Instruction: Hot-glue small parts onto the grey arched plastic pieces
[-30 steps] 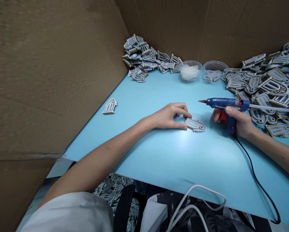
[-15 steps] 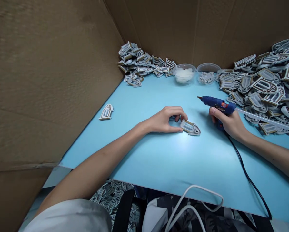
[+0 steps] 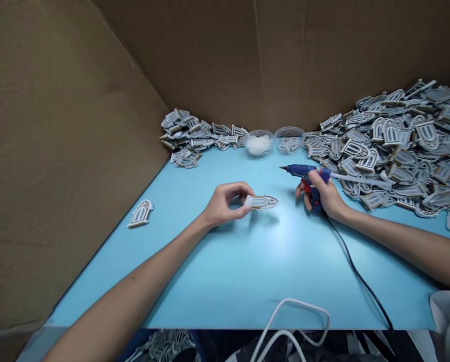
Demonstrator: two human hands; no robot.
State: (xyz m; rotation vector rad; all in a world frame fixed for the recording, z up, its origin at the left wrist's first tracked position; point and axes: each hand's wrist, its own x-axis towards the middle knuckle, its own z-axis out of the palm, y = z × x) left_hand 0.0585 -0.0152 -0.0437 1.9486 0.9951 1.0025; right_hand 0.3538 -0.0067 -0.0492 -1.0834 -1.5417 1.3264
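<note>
My left hand (image 3: 225, 202) pinches one end of a small grey window-shaped piece (image 3: 263, 202) near the middle of the light blue table (image 3: 247, 271); the piece looks slightly raised off the surface. My right hand (image 3: 323, 193) grips a blue hot glue gun (image 3: 308, 176) by its handle. The gun's nozzle points left, a short way to the right of the piece, and a glue stick juts out behind it. A black cord (image 3: 356, 274) runs from the gun toward the table's near edge.
Large heap of window-shaped pieces (image 3: 394, 141) at the right, a smaller heap (image 3: 195, 136) at the back left. Two clear plastic bowls (image 3: 259, 142) (image 3: 289, 139) stand between them. A single piece (image 3: 140, 213) lies at the left. Cardboard walls (image 3: 67, 125) enclose the table. White cable (image 3: 289, 322) at the near edge.
The camera tilted up and pulled back. My left hand went from pressing the piece on the table to pinching its end and lifting it slightly. The glue gun stays to its right.
</note>
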